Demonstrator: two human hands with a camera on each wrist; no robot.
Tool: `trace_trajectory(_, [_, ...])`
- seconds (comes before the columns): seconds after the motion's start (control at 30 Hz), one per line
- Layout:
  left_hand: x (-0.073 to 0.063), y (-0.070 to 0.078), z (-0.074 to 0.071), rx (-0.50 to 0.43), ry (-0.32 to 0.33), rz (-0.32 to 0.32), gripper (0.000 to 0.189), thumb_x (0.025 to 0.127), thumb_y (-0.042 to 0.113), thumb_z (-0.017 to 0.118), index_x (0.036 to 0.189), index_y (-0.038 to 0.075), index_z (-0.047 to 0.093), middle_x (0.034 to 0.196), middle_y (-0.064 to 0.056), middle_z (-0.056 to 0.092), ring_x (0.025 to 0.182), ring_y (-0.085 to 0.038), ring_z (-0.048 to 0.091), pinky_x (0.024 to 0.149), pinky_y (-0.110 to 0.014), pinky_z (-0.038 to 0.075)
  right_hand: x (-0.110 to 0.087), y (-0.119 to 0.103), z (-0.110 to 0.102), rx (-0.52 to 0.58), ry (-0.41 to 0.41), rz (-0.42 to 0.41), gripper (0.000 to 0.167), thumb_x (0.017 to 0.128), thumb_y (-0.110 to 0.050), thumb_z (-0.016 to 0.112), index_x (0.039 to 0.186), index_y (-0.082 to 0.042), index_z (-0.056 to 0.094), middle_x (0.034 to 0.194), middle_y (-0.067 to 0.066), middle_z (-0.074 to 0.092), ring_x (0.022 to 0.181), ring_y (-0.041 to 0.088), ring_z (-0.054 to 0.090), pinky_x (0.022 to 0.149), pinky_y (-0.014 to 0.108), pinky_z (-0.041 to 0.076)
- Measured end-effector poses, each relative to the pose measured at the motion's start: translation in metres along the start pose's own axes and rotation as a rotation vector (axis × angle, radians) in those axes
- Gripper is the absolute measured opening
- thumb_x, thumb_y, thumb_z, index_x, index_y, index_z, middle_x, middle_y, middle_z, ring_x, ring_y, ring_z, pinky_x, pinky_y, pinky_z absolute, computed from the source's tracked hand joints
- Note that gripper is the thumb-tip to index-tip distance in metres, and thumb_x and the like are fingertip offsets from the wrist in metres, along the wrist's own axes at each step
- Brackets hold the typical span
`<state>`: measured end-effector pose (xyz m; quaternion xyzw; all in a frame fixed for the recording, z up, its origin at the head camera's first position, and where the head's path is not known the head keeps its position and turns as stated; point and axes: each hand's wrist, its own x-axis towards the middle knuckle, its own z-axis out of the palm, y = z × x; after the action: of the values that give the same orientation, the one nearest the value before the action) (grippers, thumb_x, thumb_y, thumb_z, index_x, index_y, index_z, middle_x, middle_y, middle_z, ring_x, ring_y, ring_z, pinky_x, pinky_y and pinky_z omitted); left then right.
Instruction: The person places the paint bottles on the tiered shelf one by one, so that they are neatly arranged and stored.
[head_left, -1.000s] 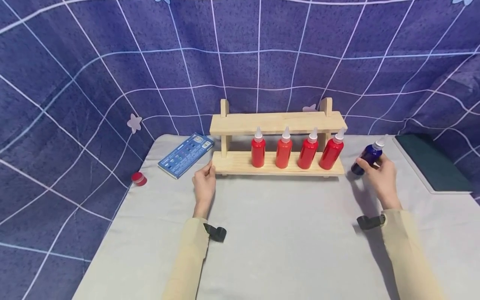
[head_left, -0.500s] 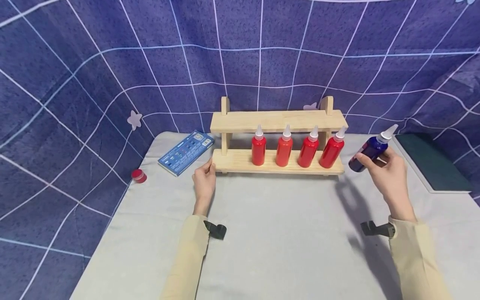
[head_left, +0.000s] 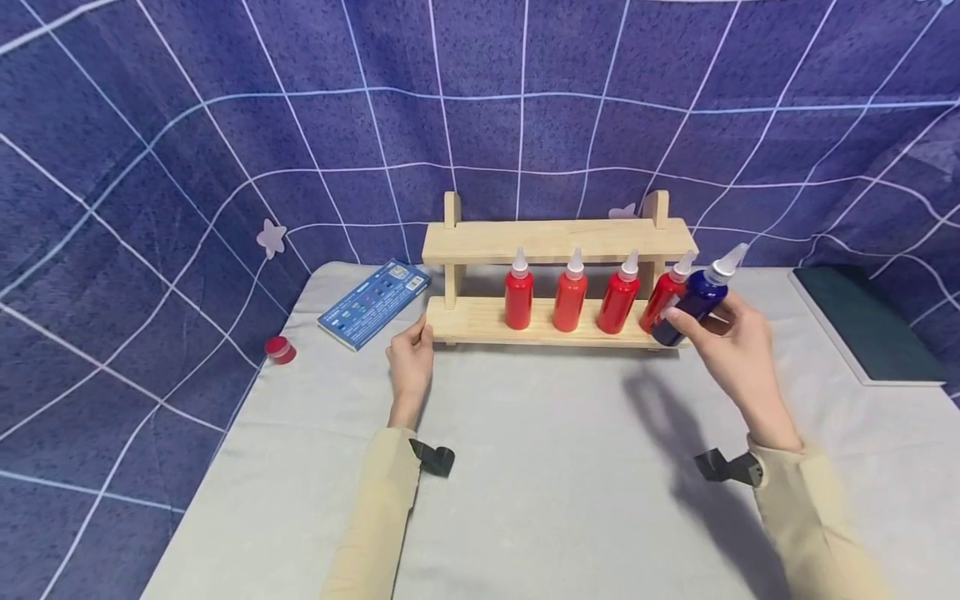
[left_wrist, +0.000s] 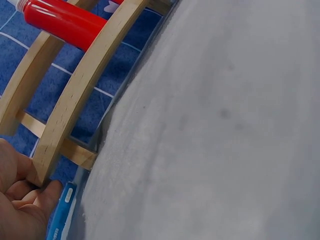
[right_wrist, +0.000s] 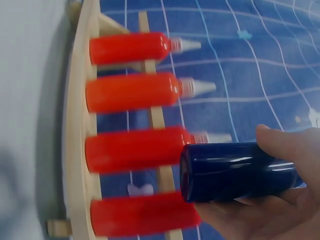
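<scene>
My right hand (head_left: 742,354) grips a dark blue squeeze bottle (head_left: 696,302) with a white pointed nozzle, held tilted in front of the right end of the two-tier wooden rack (head_left: 558,240). Several red squeeze bottles (head_left: 519,302) stand in a row on the lower shelf; the blue one partly covers the rightmost. In the right wrist view the base of the blue bottle (right_wrist: 235,172) points toward the rack, overlapping the red bottles' nozzle side. My left hand (head_left: 410,367) pinches the left end of the lower shelf, its thumb and fingers around the wood (left_wrist: 47,157).
A blue printed box (head_left: 373,305) lies left of the rack, with a small red-lidded jar (head_left: 280,350) farther left. At the right lies a dark green book (head_left: 870,325). A grey-white cloth (head_left: 555,467) covers the table; a blue gridded curtain (head_left: 480,133) hangs behind.
My right hand has lifted the blue bottle off the table and carried it left, now in front of the rightmost red bottle. The left hand has kept its hold on the shelf end.
</scene>
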<state>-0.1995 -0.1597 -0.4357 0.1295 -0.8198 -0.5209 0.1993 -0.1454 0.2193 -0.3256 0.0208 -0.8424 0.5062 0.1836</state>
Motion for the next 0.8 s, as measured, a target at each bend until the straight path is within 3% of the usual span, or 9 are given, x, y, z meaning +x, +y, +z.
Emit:
trace_trajectory(0.27, [0.0, 0.0, 0.0, 0.007, 0.004, -0.012, 0.031, 0.097, 0.013, 0.06, 0.127, 0.006, 0.064, 0.119, -0.016, 0.066, 0.109, -0.023, 0.065, 0.091, -0.039, 0.054, -0.005, -0.018, 0.03, -0.011, -0.097, -0.05, 0.04, 0.087, -0.022, 0.076, 0.116, 0.002, 0.064, 0.101, 0.02, 0.071, 0.078, -0.011, 0.061, 0.068, 0.009, 0.051])
trace_trajectory(0.37, [0.0, 0.0, 0.0, 0.006, 0.003, -0.012, 0.031, 0.097, 0.013, 0.06, 0.127, 0.006, 0.064, 0.119, -0.016, 0.066, 0.109, -0.024, 0.065, 0.091, -0.039, 0.054, -0.006, -0.025, 0.042, 0.008, -0.14, -0.057, 0.04, 0.087, -0.022, 0.076, 0.117, 0.001, 0.064, 0.101, 0.021, 0.072, 0.08, -0.005, 0.064, 0.068, 0.01, 0.051])
trace_trajectory(0.6, [-0.001, 0.002, -0.001, 0.008, 0.0, -0.027, 0.031, 0.096, 0.014, 0.06, 0.127, 0.007, 0.064, 0.119, -0.014, 0.067, 0.111, -0.023, 0.065, 0.094, -0.04, 0.053, -0.011, -0.04, 0.07, 0.071, -0.238, -0.067, 0.04, 0.085, -0.018, 0.077, 0.117, 0.001, 0.063, 0.104, 0.021, 0.072, 0.095, 0.027, 0.07, 0.079, 0.02, 0.056])
trace_trajectory(0.8, [-0.002, 0.002, -0.002, 0.018, 0.012, -0.014, 0.031, 0.096, 0.013, 0.06, 0.126, 0.007, 0.065, 0.118, -0.014, 0.067, 0.109, -0.023, 0.065, 0.093, -0.041, 0.053, -0.014, -0.048, 0.093, 0.127, -0.305, -0.075, 0.04, 0.085, -0.013, 0.077, 0.12, 0.001, 0.062, 0.108, 0.02, 0.071, 0.1, 0.031, 0.069, 0.087, 0.041, 0.056])
